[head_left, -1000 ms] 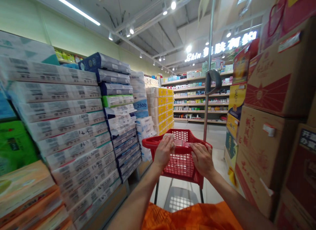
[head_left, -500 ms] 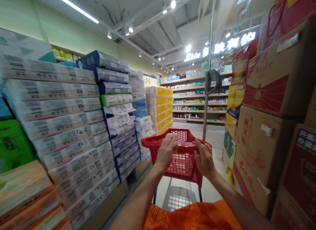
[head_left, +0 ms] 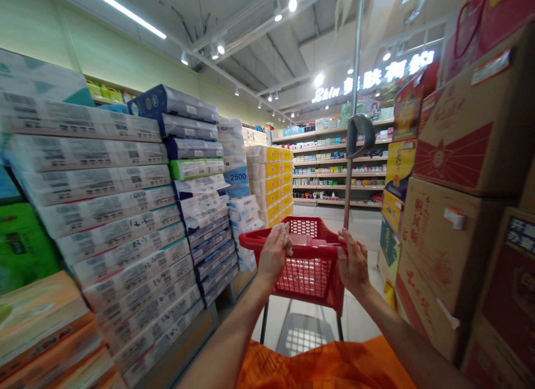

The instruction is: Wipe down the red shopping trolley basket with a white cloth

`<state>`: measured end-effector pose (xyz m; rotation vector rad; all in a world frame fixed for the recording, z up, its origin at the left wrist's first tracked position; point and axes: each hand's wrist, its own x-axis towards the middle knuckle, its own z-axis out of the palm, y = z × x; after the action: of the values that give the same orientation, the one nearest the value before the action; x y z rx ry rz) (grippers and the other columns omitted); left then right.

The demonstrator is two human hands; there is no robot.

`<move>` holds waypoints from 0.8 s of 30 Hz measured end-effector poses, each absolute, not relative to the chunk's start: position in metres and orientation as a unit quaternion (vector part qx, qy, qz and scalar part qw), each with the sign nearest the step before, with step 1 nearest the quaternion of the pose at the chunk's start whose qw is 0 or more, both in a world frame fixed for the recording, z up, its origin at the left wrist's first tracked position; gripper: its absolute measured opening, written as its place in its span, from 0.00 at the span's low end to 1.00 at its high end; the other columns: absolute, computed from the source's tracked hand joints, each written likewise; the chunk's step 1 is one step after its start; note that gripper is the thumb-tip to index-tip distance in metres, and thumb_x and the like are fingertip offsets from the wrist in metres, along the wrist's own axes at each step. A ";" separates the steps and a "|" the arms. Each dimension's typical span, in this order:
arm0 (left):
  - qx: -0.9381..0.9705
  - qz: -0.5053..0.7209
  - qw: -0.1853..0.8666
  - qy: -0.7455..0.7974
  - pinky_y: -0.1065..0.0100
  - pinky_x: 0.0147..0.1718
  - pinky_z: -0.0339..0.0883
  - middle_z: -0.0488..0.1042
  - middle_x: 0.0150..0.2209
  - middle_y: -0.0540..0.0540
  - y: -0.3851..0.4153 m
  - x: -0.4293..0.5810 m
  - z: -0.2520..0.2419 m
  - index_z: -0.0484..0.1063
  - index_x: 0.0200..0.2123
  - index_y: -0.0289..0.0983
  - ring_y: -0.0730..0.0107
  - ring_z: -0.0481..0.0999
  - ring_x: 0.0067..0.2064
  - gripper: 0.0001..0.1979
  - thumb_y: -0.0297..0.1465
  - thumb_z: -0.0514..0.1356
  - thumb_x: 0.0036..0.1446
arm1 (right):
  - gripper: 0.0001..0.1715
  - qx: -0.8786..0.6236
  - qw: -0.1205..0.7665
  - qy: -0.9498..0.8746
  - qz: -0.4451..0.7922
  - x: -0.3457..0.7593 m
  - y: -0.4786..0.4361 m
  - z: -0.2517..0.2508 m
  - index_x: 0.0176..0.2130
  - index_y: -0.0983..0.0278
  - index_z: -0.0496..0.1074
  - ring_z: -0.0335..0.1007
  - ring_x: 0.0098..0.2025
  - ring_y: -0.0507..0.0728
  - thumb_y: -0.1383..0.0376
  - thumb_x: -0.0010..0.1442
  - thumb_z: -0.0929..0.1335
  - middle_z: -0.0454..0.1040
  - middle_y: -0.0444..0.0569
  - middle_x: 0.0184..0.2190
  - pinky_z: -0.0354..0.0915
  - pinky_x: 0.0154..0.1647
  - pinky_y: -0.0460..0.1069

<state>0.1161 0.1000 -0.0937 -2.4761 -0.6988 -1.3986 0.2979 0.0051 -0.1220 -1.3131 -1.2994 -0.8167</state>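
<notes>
A red shopping cart (head_left: 311, 275) with a mesh basket stands right in front of me. Near the left part of its rear rim is my left hand (head_left: 273, 258), closed on a crumpled whitish wad of cloth or tissue (head_left: 288, 241). Some of that wad is hidden by the fingers. At the right end of the rim, my right hand (head_left: 353, 262) rests with its fingers stretched out and apart, holding nothing. A pinkish package (head_left: 307, 241) shows inside the basket.
Tall stacks of wrapped tissue packs (head_left: 117, 210) line the left side. Cardboard boxes (head_left: 451, 244) are piled on the right. A metal pole (head_left: 348, 199) with a grey handle stands beyond the cart's right side. Stocked shelves (head_left: 334, 174) cross the far end.
My left hand has slid slightly left along the rim with the wad. My right hand has moved a little right, toward the rim's right end. The cart stays nearly in place.
</notes>
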 end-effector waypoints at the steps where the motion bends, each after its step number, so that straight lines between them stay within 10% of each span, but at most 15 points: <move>1: -0.834 -0.477 0.106 -0.255 0.55 0.54 0.59 0.62 0.55 0.39 0.102 0.116 -0.094 0.62 0.52 0.34 0.63 0.57 0.58 0.18 0.31 0.44 0.61 | 0.27 -0.546 0.538 -0.548 -0.336 0.296 0.005 -0.122 0.59 0.64 0.49 0.66 0.46 0.59 0.66 0.60 0.55 0.67 0.56 0.49 0.51 0.51 0.59; 9: -0.900 -0.396 0.153 -0.101 0.61 0.57 0.54 0.61 0.56 0.41 0.065 0.168 -0.096 0.61 0.52 0.31 0.66 0.53 0.60 0.17 0.29 0.46 0.61 | 0.26 -0.548 0.543 -0.541 -0.334 0.294 0.006 -0.118 0.58 0.63 0.51 0.64 0.50 0.59 0.65 0.61 0.54 0.66 0.56 0.50 0.50 0.53 0.60; 19: -0.916 -0.359 -0.046 -0.172 0.53 0.57 0.48 0.56 0.58 0.36 0.083 0.134 -0.082 0.43 0.60 0.31 0.61 0.54 0.59 0.35 0.32 0.55 0.52 | 0.26 -0.562 0.430 -0.654 -0.267 0.252 0.012 -0.091 0.55 0.66 0.58 0.55 0.56 0.60 0.66 0.57 0.59 0.61 0.56 0.53 0.56 0.52 0.56; 24: -0.902 -0.240 0.024 -0.357 0.44 0.57 0.36 0.50 0.61 0.38 0.112 0.086 -0.074 0.52 0.57 0.36 0.53 0.47 0.61 0.39 0.41 0.61 0.42 | 0.16 -0.576 0.382 -0.666 -0.281 0.247 0.017 -0.088 0.43 0.63 0.69 0.61 0.48 0.61 0.69 0.53 0.62 0.67 0.53 0.47 0.58 0.48 0.56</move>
<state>0.0856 0.1116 -0.0743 -2.7930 -1.1041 -0.7437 0.2466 0.0175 -0.0875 -1.4683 -1.6996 -0.7162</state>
